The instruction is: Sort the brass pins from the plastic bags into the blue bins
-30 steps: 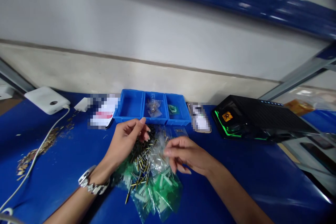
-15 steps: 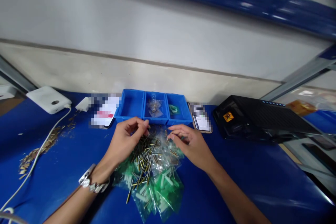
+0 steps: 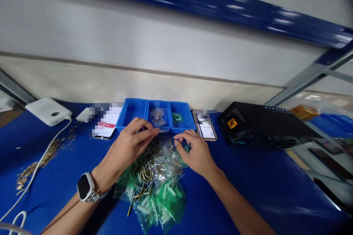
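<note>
My left hand [image 3: 135,140] hovers over the upper left of a heap of small silver and gold metal pins [image 3: 146,170], thumb and fingertips pinched together. Anything between them is too small to make out. To the right, my right hand [image 3: 195,153] is curled, thumb tip against the index fingertip, beside a clear plastic bag [image 3: 162,170] of metal pieces. What it pinches, if anything, cannot be seen. Green bags with white plastic pieces [image 3: 171,200] lie below the pins. Just beyond both hands stands a blue three-compartment tray [image 3: 132,100].
The tray's middle compartment has a clear bag [image 3: 158,114]; the right one has a green bag [image 3: 177,118]. Phones [image 3: 107,126] [image 3: 206,129] flank the tray. A black box-shaped device [image 3: 259,123] stands right. A white adapter [image 3: 49,111], its cable and scattered brown bits [image 3: 41,167] lie left.
The view has shifted slightly. My left hand has turned, bringing the watch face into view, and its fingertips sit closer to the tray. The right hand stays near the clear bag, thumb and index finger curled.
</note>
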The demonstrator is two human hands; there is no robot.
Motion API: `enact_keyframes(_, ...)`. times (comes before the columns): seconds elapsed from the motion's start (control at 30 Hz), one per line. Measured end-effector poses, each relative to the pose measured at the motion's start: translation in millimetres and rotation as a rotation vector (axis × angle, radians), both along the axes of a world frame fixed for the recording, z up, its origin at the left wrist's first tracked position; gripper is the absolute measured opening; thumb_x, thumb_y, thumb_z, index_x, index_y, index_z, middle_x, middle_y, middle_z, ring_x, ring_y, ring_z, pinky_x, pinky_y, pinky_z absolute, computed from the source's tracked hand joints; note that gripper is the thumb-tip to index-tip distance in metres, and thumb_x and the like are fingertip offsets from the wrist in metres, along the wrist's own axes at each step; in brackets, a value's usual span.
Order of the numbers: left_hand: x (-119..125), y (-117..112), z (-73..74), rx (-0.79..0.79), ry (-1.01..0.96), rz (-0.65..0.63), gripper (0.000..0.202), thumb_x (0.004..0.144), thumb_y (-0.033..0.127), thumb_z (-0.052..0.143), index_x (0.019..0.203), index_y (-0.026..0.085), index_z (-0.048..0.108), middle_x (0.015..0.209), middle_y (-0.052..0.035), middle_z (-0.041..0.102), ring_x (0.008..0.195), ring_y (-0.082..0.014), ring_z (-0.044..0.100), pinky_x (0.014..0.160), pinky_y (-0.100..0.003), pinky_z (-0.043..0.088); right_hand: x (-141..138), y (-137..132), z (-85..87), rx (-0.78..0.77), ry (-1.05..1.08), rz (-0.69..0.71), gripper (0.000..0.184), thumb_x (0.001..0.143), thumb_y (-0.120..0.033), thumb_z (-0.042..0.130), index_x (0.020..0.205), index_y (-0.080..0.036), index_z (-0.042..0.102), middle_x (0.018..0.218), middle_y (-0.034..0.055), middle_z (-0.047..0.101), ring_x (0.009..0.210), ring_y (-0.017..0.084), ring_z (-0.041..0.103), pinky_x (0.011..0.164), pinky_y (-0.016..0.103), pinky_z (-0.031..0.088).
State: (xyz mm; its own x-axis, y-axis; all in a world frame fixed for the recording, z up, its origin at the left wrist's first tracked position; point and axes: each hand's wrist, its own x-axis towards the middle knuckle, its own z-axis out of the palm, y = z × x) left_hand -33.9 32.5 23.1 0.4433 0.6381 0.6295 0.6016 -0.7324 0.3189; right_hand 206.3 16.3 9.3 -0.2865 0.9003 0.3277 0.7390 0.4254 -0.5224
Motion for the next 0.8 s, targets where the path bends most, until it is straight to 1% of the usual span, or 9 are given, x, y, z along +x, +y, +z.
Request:
enact_keyframes(0.1,9,18,12.1,0.115,0.072,0.128,0.026,0.097,0.013,0.052,0.117,0.021,0.066,0.103,-0.0079,0.06,0.087,-0.0201,0.054,0.073,-0.035,0.049,2,1,-2.1,0.033,-0.089,0.003,0.023,0.087,-0.024,0.061,0.108,-0.025,0.07,0.086,0.0029,0.067,0.086,0.022,0.062,0.078,0.037,0.051)
enact_keyframes(0.17,15,28,14.3,0.067,0.242,0.177,0.026,0.096,0.011,0.051,0.114,0.018,0.067,0.107,-0.0105,0.06,0.094,-0.0243,0.054,0.078,-0.039,0.049,3,2,-4.7,0.048,-0.167,0.026,0.03,0.085,-0.026,0.064,0.114,-0.025,0.069,0.096,0.005,0.067,0.094,0.025,0.061,0.08,0.039,0.051)
enact_keyframes(0.23,19,30,12.2,0.019,0.325,0.213,0.03,0.094,0.012,0.052,0.12,0.018,0.064,0.114,-0.0122,0.06,0.099,-0.0278,0.054,0.081,-0.043,0.047,3,3,-7.8,0.058,-0.235,0.045,0.027,0.086,-0.025,0.065,0.112,-0.024,0.071,0.101,0.0061,0.067,0.099,0.026,0.059,0.079,0.04,0.052)
enact_keyframes(0.33,19,19,5.5,-0.024,0.294,0.149,0.036,0.092,0.013,0.052,0.126,0.021,0.059,0.124,-0.0113,0.058,0.104,-0.0285,0.054,0.083,-0.044,0.045,4,6,-11.2,0.079,-0.314,0.067,0.018,0.089,-0.024,0.063,0.103,-0.022,0.074,0.095,0.0064,0.068,0.098,0.026,0.058,0.075,0.039,0.053)
enact_keyframes(0.47,13,0,-4.4,-0.09,0.203,-0.018,0.028,0.096,0.017,0.048,0.121,0.021,0.062,0.121,-0.0101,0.059,0.103,-0.0261,0.054,0.083,-0.042,0.045,5,9,-10.7,0.107,-0.364,0.115,0.018,0.092,-0.026,0.061,0.102,-0.022,0.075,0.099,0.0071,0.07,0.099,0.026,0.057,0.071,0.038,0.053)
enact_keyframes(0.53,11,-5,-9.1,-0.122,0.141,-0.063,0.028,0.097,0.017,0.048,0.121,0.02,0.061,0.12,-0.01,0.06,0.102,-0.0247,0.054,0.086,-0.043,0.046,6,9,-9.7,0.107,-0.369,0.144,0.02,0.092,-0.027,0.061,0.106,-0.022,0.074,0.108,0.007,0.071,0.103,0.027,0.056,0.074,0.04,0.053)
enact_keyframes(0.63,8,-9,-13.9,-0.166,0.047,-0.09,0.027,0.097,0.016,0.049,0.121,0.021,0.062,0.119,-0.009,0.06,0.103,-0.0232,0.055,0.089,-0.042,0.046,7,11,-9.8,0.081,-0.369,0.159,0.031,0.088,-0.026,0.065,0.119,-0.021,0.069,0.118,0.0063,0.071,0.106,0.029,0.056,0.08,0.043,0.053)
enact_keyframes(0.7,7,-9,-15.0,-0.193,0.003,-0.095,0.027,0.097,0.016,0.05,0.12,0.021,0.062,0.118,-0.0083,0.061,0.103,-0.0225,0.055,0.09,-0.041,0.046,8,11,-10.5,0.067,-0.36,0.152,0.03,0.089,-0.022,0.062,0.118,-0.021,0.07,0.113,0.0054,0.074,0.102,0.029,0.059,0.08,0.043,0.052)
enact_keyframes(0.8,6,-11,-14.4,-0.225,-0.056,-0.092,0.026,0.097,0.017,0.05,0.118,0.021,0.064,0.116,-0.0076,0.062,0.105,-0.0214,0.056,0.092,-0.041,0.046,7,11,-9.2,0.066,-0.253,0.134,0.022,0.095,-0.021,0.055,0.104,-0.024,0.075,0.094,0.004,0.077,0.09,0.024,0.063,0.074,0.038,0.05)
